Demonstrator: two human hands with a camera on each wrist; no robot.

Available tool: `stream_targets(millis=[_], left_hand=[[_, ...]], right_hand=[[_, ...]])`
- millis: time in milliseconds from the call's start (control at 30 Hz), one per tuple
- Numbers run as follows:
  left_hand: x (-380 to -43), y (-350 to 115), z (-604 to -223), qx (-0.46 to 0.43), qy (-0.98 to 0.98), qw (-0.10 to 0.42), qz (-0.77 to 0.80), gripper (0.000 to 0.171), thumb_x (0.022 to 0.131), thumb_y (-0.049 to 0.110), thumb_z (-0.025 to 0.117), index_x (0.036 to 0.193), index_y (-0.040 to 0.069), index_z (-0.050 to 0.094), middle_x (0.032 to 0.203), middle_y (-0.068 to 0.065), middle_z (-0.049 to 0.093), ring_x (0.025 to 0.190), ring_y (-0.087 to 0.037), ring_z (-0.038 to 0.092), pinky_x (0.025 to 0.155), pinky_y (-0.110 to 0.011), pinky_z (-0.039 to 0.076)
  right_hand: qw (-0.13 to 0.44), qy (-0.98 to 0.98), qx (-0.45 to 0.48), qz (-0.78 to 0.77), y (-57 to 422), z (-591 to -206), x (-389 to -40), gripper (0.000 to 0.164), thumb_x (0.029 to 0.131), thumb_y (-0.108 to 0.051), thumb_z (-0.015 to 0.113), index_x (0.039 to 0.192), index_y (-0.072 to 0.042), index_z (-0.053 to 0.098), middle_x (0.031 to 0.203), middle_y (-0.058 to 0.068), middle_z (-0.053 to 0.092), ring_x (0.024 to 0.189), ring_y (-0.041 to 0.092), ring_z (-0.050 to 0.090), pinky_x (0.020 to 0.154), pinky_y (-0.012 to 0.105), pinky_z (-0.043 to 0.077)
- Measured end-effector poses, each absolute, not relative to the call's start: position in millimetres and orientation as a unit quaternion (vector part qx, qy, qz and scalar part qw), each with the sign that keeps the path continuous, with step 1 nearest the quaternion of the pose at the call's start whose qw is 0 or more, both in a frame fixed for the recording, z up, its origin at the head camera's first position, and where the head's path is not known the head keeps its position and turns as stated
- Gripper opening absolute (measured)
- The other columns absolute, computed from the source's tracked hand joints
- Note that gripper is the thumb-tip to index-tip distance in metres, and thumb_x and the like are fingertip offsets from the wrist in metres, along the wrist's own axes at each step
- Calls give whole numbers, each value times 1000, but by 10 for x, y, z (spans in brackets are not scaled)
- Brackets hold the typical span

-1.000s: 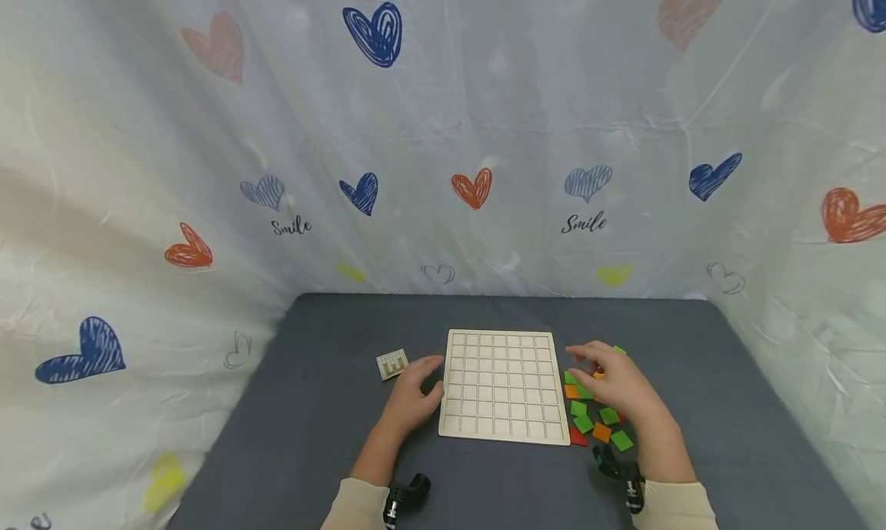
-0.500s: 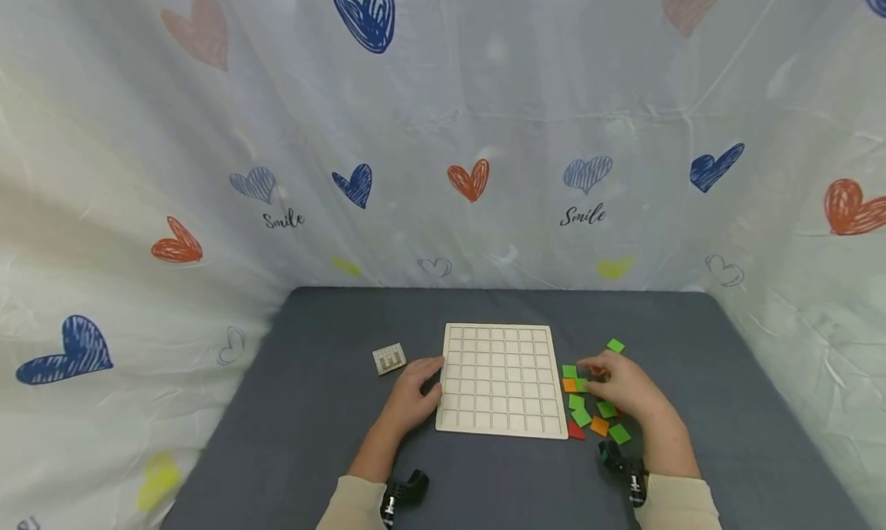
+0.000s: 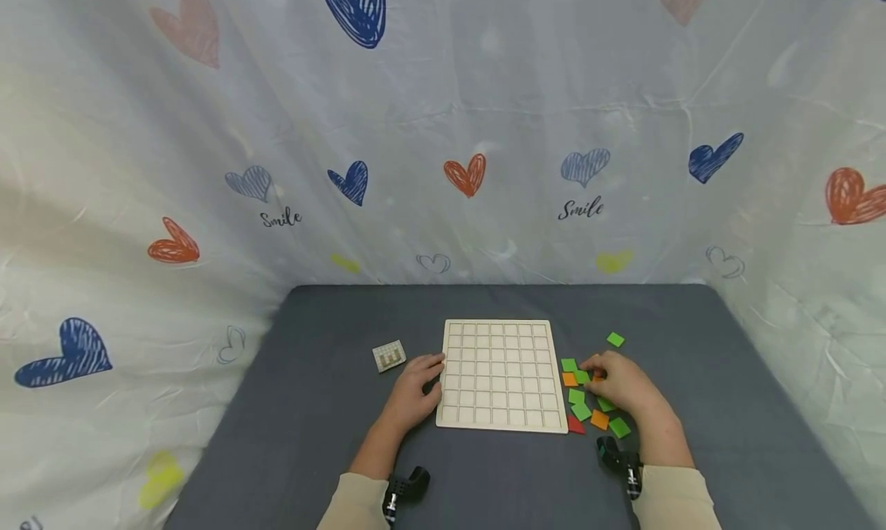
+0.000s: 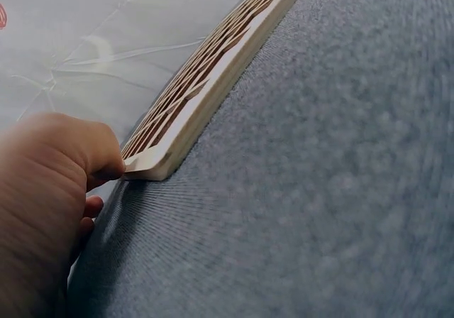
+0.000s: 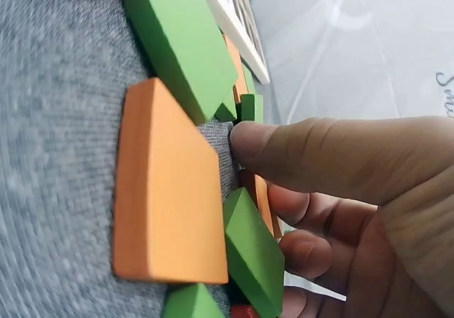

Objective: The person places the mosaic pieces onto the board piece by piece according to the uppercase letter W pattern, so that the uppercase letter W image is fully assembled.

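Wood, pale and cut into rows of square cells, makes up the grid board [image 3: 497,376] lying flat on the dark grey table [image 3: 498,476] in front of the seated person. At the board's left edge I see the left hand [image 3: 412,395], fingers loosely bent, thumb and fingertips touching the rim without gripping it. Left of the board, just past that hand, lies a small gridded card [image 3: 389,356]. Along the board's right side spreads a loose group of flat coloured blocks. The right hand [image 3: 621,380] is down among them, its fingers bent towards the thumb with pieces between; whether it actually pinches one, I cannot tell. Close by the board's near right corner sits a red block [image 3: 575,425], with a thick orange block [image 3: 599,420] farther to the right and a green block [image 3: 619,428] farther out again. Another piece, a lone green square [image 3: 616,339], lies beyond the right hand, off the board's far right corner. Black devices are strapped at both wrists, below beige sleeves. Behind the board, past the table's far edge, hangs a pale curtain [image 3: 512,130] printed with hearts and "Smile".
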State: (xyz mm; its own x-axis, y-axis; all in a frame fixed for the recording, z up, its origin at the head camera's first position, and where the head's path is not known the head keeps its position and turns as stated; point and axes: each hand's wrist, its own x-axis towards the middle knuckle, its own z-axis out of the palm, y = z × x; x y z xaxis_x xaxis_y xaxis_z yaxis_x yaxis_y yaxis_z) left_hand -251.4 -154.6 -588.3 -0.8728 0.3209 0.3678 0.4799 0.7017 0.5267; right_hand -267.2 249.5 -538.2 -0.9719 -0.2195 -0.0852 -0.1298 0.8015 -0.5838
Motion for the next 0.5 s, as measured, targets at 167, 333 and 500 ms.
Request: stream_targets(millis=[167,333,500], left_hand=[[-2507,-1539,-5854,-199,-914,94,-340,39,98,5,63,136,-5,64,147,-12,56,140,-38,45,111,-55,43],[-2505,-1543,-5853,-199,-916,91,-335,39,99,7,63,137,-4,64,148,-11,56,141,-37,45,112,-53,42],[-2506,-1541,-5857,-204,-915,104,-333,39,97,7,65,135,-4,65,146,-12,58,139,-37,47,111,-53,44]], right_hand=[[60,949,-98,-294,2491,-5337,-2682,30,88,-10,79,116,1,76,95,8,60,80,25,55,66,41,50],[54,946,-83,-310,2458,-5254,-2645,33,91,-13,77,121,0,73,110,17,68,85,26,67,72,45,58],[58,936,-60,-341,2391,-5156,-2637,40,95,-16,73,131,0,68,118,22,67,64,17,63,56,34,53]])
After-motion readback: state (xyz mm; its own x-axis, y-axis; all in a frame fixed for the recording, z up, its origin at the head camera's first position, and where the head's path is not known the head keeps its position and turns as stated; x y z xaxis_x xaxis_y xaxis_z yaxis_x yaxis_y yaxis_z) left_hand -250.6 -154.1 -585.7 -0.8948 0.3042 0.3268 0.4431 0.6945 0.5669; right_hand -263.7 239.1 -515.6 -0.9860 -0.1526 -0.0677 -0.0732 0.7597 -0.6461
